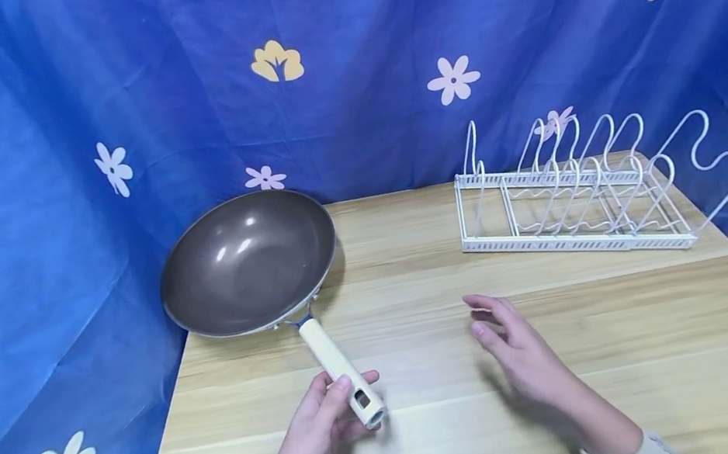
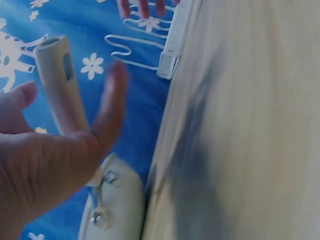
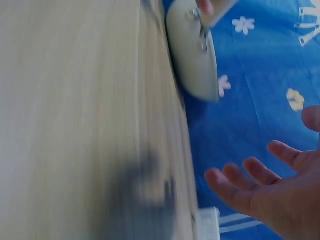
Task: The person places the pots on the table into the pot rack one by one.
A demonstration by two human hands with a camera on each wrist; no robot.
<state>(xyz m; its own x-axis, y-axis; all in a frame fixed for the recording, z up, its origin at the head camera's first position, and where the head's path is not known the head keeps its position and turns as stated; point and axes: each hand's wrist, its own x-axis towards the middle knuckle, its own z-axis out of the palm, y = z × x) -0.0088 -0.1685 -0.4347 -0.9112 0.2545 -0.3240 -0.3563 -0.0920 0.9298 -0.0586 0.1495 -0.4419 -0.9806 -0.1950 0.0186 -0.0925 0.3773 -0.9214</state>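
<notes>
A wok [image 1: 250,267] with a dark inside and a cream handle [image 1: 330,354] sits at the left of the table, its handle slanting toward me. Around the handle's end is my left hand [image 1: 322,421], thumb above and fingers below. In the left wrist view, gaps show between the handle [image 2: 62,90] and both the thumb and the outstretched finger of the left hand [image 2: 55,165]. Over the middle right of the table hovers my right hand [image 1: 520,353], fingers loosely bent and holding nothing. The right wrist view shows those fingers of the right hand [image 3: 280,195] spread apart.
A white wire rack [image 1: 579,246] with several upright loops stands at the back right of the wooden table [image 1: 438,436]. Behind and beside the table hangs a blue flowered cloth [image 1: 359,102].
</notes>
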